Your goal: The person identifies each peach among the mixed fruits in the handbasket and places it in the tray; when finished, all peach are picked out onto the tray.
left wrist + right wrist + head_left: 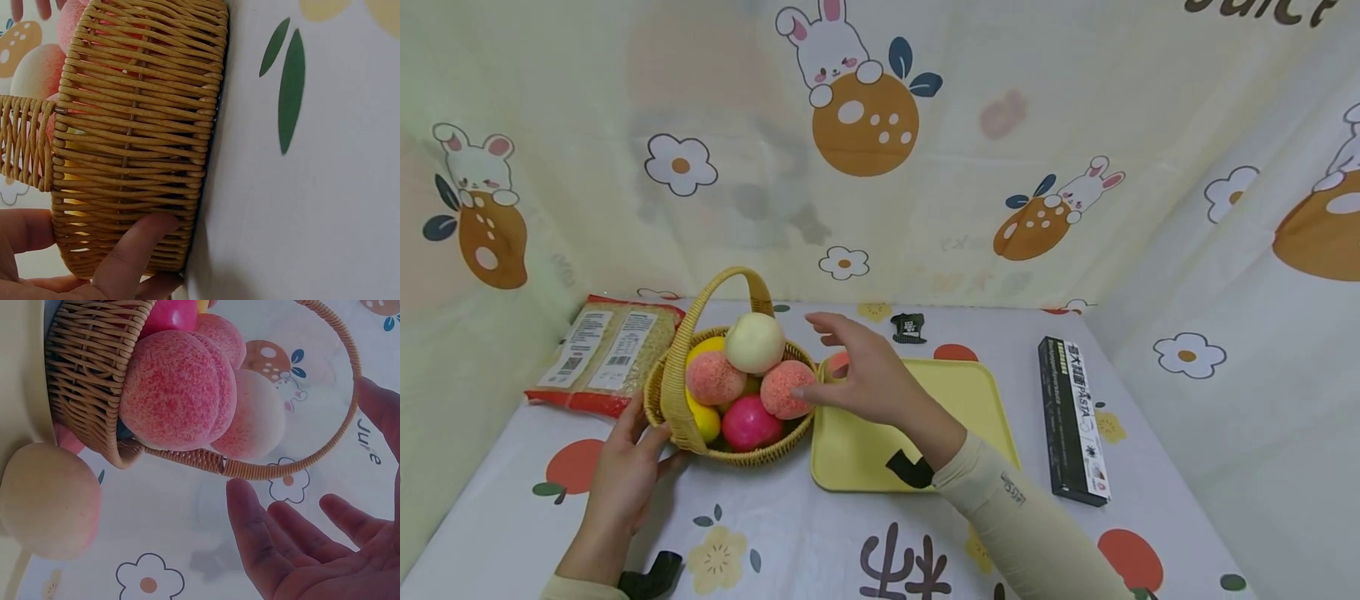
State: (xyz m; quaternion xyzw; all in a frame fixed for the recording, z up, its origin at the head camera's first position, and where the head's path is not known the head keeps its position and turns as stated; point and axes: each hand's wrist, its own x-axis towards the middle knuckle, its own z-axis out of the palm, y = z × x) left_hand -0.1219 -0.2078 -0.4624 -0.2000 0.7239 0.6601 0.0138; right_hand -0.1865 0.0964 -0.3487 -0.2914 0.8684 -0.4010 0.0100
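Note:
A wicker basket (pixel 760 455) with an arched handle stands left of the middle. It is heaped with fruit: a pale peach (pixel 755 342) on top, pink speckled peaches (pixel 716 378), a magenta round fruit (pixel 752 423) and yellow ones. My left hand (pixel 628 467) grips the basket's left side, its thumb (pixel 134 253) pressed along the outer weave. Spread and holding nothing, my right hand (pixel 876 379) is beside the basket's right side, over the yellow tray (pixel 977 408). Another peach (pixel 50 501) lies on the tray, mostly hidden behind that hand in the head view.
Behind the basket to the left lies a red-edged bag of grain (pixel 617 350). A long black pasta box (pixel 1072 421) lies right of the tray. At the back is a small black object (pixel 908 327). Printed cloth walls (pixel 745 233) enclose the table.

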